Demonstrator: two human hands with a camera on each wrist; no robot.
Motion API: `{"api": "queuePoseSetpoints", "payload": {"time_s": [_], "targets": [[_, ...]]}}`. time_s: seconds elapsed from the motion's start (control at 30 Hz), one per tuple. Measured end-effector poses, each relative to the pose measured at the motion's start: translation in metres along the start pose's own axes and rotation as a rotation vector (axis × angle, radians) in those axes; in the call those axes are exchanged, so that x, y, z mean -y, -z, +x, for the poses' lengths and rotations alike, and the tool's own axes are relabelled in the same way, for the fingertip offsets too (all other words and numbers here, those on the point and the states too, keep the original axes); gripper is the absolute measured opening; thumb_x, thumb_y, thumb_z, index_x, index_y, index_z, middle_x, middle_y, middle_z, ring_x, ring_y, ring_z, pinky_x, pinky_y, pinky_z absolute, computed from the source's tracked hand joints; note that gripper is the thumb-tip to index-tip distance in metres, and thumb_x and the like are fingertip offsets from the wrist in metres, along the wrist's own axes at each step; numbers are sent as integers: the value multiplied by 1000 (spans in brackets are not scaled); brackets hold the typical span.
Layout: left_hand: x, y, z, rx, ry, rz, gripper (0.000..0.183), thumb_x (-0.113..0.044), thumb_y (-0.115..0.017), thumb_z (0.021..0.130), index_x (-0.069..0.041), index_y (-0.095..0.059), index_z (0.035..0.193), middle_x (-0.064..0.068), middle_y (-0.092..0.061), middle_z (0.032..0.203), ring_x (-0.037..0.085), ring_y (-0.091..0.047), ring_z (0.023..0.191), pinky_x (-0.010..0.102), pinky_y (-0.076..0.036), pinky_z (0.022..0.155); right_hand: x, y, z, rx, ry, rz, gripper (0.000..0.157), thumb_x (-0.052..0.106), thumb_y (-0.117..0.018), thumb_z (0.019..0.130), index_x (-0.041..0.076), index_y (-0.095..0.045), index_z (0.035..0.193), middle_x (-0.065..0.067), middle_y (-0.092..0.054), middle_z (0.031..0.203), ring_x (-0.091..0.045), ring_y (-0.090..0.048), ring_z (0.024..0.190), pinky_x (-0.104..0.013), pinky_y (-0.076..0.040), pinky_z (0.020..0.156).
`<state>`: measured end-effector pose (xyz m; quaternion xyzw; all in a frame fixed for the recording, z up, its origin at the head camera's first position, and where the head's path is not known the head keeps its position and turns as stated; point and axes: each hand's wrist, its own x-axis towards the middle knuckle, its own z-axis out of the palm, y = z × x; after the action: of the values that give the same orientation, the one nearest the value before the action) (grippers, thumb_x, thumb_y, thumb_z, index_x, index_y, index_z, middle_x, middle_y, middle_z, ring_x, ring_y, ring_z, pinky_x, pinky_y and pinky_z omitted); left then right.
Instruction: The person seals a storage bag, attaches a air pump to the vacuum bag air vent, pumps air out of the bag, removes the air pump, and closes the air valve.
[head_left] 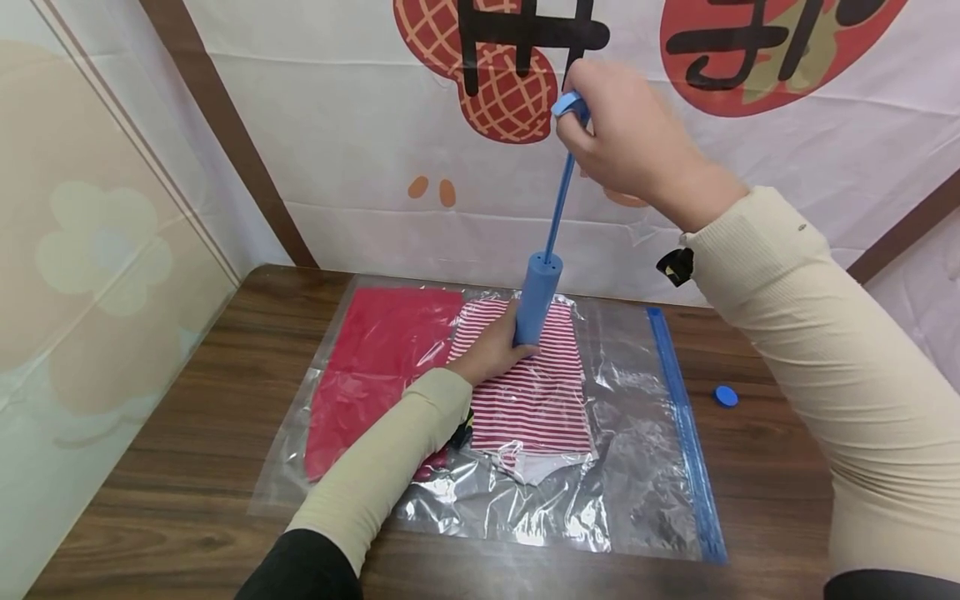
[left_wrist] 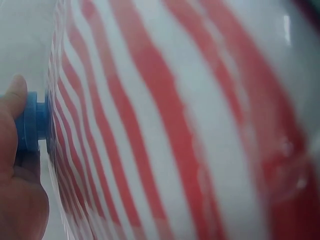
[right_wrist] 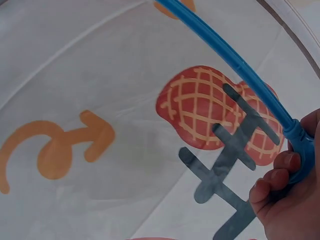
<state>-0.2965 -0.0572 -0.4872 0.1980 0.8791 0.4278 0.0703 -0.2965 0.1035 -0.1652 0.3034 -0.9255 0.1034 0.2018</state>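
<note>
Partly cropped, black characters [head_left: 555, 32] show behind the blue pump [head_left: 540, 287].

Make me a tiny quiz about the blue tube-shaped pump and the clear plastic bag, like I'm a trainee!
1. Which part of the blue tube-shaped pump does the right grip hold?
2. True or false: the small, round, blue cap lies on the brown wood-grain table, outside the clear plastic bag.
3. What pattern has the red-and-white cloth beside the plain red cloth? A) Dots B) Stripes C) Stars

Key: 1. Its blue handle. 2. True. 3. B.
</note>
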Motion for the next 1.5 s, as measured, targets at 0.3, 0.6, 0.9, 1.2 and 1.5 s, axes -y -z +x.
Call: {"api": "queuePoseSetpoints", "payload": {"time_s": [0.3,0.6,0.9,1.2,1.5], "targets": [[-1,-1,0,-1,-6,-10,80,-22,-72,97,-12,-19,155,17,-46,151,34,-46,140,52,-36,116,3,1,1,0,-34,-21,35,25,-43,105,-3,-57,121,-17,-55,106,-29,-49,101,-44,-51,87],[0,-2,-1,-6,-8,-7,81,-22,-73,96,-11,-20,155,17,-47,150,33,-48,139,51,-37,116,-1,-7,0,-42,3,-49,32,23,-42,105,-4,-56,114,-15,-53,94,-29,-49,89,-38,-45,76],[1,-2,0,-11,-13,-6,82,-22,-74,96,-11,-19,156,17,-47,150,34,-48,139,51,-37,115,-5,-23,-4,-14,43,-30,27,20,-46,103,-3,-58,109,-14,-56,88,-29,-50,86,-41,-46,79],[2,-3,-1,-15,-21,-8,82,-23,-74,95,-11,-19,155,17,-48,149,35,-49,138,52,-38,115,-11,-56,-20,85,48,-1,15,13,-47,100,0,-52,97,-11,-47,79,-27,-47,78,-39,-45,70],[3,-3,2,-24,-28,-10,83,-22,-74,95,-9,-19,156,17,-48,149,34,-49,137,51,-38,115,-15,-89,-35,102,108,23,15,12,-47,100,5,-45,87,-7,-41,76,-25,-43,73,-36,-40,64]]}}
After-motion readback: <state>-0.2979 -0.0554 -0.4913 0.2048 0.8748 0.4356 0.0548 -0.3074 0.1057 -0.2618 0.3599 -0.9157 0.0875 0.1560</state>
